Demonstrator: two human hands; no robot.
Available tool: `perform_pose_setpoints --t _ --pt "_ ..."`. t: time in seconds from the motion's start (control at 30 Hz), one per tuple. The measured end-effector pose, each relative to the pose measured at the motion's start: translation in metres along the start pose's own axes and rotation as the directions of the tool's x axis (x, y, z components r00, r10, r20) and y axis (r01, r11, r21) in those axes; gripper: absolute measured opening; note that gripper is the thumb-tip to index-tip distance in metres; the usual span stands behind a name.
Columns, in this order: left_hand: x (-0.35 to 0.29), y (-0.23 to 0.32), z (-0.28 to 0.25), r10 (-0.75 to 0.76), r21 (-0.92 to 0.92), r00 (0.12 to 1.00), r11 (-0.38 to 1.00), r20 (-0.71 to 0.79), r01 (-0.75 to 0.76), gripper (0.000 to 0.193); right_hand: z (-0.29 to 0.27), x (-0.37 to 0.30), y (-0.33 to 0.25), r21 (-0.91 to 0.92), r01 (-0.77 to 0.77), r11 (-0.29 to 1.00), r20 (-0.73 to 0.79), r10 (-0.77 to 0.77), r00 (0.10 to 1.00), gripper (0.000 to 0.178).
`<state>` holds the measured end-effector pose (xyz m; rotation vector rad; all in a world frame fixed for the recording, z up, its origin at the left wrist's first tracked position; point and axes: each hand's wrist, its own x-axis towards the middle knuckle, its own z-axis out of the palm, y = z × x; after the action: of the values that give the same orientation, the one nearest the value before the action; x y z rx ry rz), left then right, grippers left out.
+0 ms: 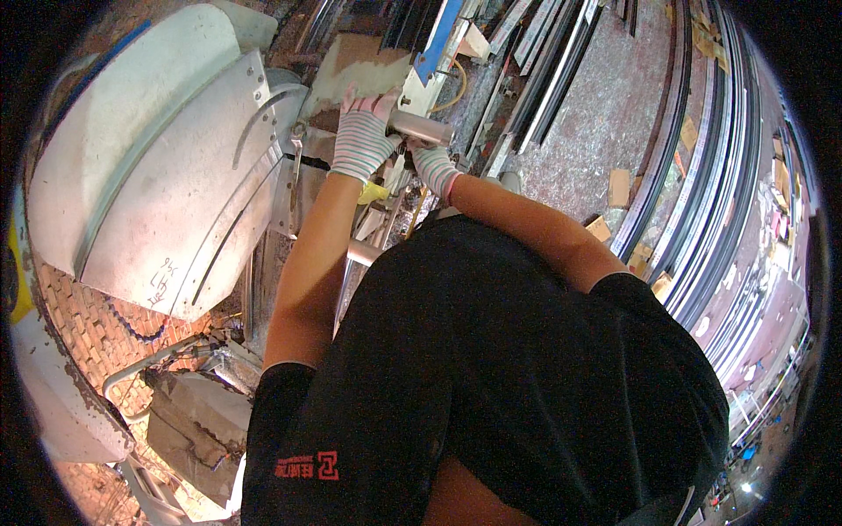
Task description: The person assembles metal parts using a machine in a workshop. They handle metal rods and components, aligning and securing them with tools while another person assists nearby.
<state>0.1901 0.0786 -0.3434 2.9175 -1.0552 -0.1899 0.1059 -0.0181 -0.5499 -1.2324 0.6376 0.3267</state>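
Metal cylinder (424,129) partly hides the gloved right hand (433,167); I cannot tell whether it or the left hand (361,136) grips anything. The cylinder is smooth, silvery.

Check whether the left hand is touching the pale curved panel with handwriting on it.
Apart: the head view shows the gloved left hand off to the right of the pale curved panel, with a visible gap between them.

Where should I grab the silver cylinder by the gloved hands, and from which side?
Probably around its right half, from the right: the silver cylinder is round and lies crosswise with its right end sticking out, while the left hand crowds its left end.
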Motion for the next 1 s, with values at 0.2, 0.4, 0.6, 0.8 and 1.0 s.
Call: perform_pose_setpoints --t 0.2,0.4,0.6,0.8,1.0 --pt "-0.002 0.0 0.0 0.007 -0.047 1.0 0.999 -0.023 -0.008 0.082 0.01 0.021 0.033 -0.228 0.405 0.886 -0.038 -0.423 0.905 0.034" --pt "-0.003 0.002 -0.003 0.003 -0.047 1.0 0.999 -0.03 -0.004 0.081 0.013 0.008 0.024 -0.254 0.222 0.941 0.034 -0.221 0.975 0.034" --pt "-0.001 0.0 -0.002 0.01 -0.05 1.0 0.999 -0.008 -0.011 0.083 0.014 -0.017 -0.015 0.025 0.242 0.97 -0.074 -0.24 0.968 0.029" --pt "-0.001 0.001 -0.001 0.003 -0.013 1.0 1.0 0.023 -0.002 0.082 0.002 0.008 0.002 0.054 -0.067 0.996 -0.037 0.069 0.997 0.035" --pt "0.0 0.001 -0.002 -0.008 -0.035 0.999 0.999 0.038 0.009 0.082 0.0 0.006 0.008 0.031 0.07 0.997 -0.05 -0.068 0.996 0.038"
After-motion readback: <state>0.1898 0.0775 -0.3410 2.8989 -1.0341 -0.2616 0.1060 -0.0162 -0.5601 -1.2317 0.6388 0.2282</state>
